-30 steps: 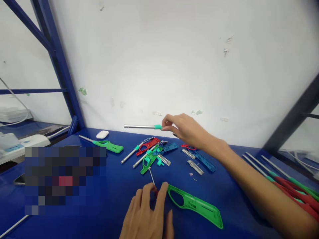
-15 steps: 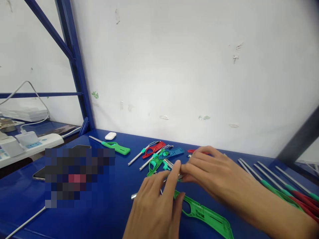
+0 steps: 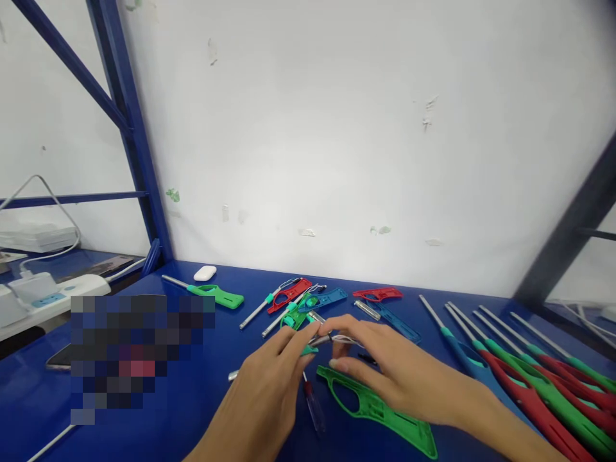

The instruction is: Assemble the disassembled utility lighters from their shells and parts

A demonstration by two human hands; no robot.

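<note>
White wall on far side, blue tbl in front, blue metal frame at left. Row of lighters on tbl's right side, tips far. Green shell half nr centre, right of screwdriver, long axis far-left to near-right. Metal tube is at the hands, partly hidden; long axis approx left-right, bare tip pointing left & slightly near, teal collar and wires toward right. Left hand: back up, fingers bent, clamped on tube. Right hand: extends from near right, thumb & forefinger by wires; can't tell if pinched.
</note>
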